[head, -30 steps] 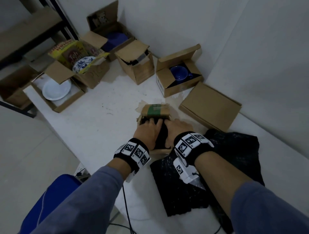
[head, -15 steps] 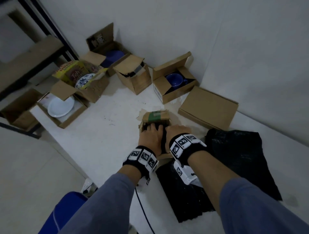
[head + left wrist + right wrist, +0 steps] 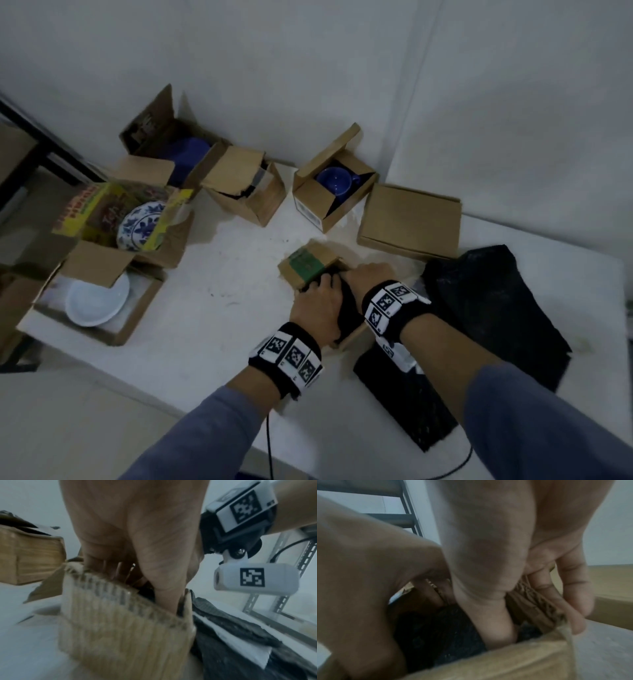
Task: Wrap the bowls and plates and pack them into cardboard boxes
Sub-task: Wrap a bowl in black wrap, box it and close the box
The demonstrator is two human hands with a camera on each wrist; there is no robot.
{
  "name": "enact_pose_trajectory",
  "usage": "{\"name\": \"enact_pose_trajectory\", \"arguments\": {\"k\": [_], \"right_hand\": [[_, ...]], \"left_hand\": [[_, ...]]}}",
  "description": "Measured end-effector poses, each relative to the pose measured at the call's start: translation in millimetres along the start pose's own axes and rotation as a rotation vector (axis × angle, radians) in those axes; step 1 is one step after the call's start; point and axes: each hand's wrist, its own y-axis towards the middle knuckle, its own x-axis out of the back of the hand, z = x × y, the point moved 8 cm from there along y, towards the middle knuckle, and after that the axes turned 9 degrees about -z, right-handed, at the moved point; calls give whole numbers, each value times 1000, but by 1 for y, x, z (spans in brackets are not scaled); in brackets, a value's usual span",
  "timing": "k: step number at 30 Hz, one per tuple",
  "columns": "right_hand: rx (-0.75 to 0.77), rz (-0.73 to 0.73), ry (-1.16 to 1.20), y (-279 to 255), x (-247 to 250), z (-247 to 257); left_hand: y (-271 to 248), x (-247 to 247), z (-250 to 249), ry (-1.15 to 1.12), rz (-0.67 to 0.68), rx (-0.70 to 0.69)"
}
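Observation:
A small open cardboard box (image 3: 352, 337) sits mid-table, its flap with green tape (image 3: 303, 263) tipped away from me. Inside lies a bundle in black wrap (image 3: 347, 308); what it holds is hidden. My left hand (image 3: 317, 308) reaches into the box with straight fingers and presses on the bundle (image 3: 445, 635). In the left wrist view those fingers run down behind the corrugated wall (image 3: 120, 628). My right hand (image 3: 366, 277) has its thumb on the bundle inside and its fingers (image 3: 573, 601) outside, pinching the box's right wall (image 3: 539, 608).
Black wrap sheets (image 3: 496, 308) lie right of the box, with a closed flat box (image 3: 411, 219) behind them. Open boxes line the back and left. They hold a blue cup (image 3: 337, 180), a patterned plate (image 3: 140, 224) and a white plate (image 3: 97, 301). Walls close the far corner.
Both hands have stayed in the box on the black bundle. The box has turned slightly, so its taped flap points more to the left. The head view has shifted.

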Motion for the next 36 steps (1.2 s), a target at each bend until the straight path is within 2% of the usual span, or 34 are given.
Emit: {"name": "enact_pose_trajectory", "arguments": {"k": [3, 10, 16, 19, 21, 24, 29, 32, 36], "right_hand": [[12, 8, 25, -2, 3, 3], [-95, 0, 69, -22, 6, 3], [-209, -86, 155, -25, -12, 1], [-265, -108, 179, -26, -23, -1], [-287, -128, 201, -28, -27, -1], [-275, -121, 222, -30, -30, -2], [-137, -42, 278, -25, -13, -7], [-167, -48, 208, -21, -2, -6], [-205, -65, 130, -17, -13, -2]], "left_hand": [[-6, -3, 4, 36, -7, -31], [-8, 5, 1, -3, -27, 18], [-13, 5, 4, -176, -132, -34], [-8, 4, 3, -376, -42, -143], [-3, 5, 5, -407, 8, -159], [2, 7, 3, -324, 6, -153], [7, 1, 4, -168, 11, -110], [10, -3, 1, -94, 27, -44], [12, -5, -4, -60, 86, 11]]}}
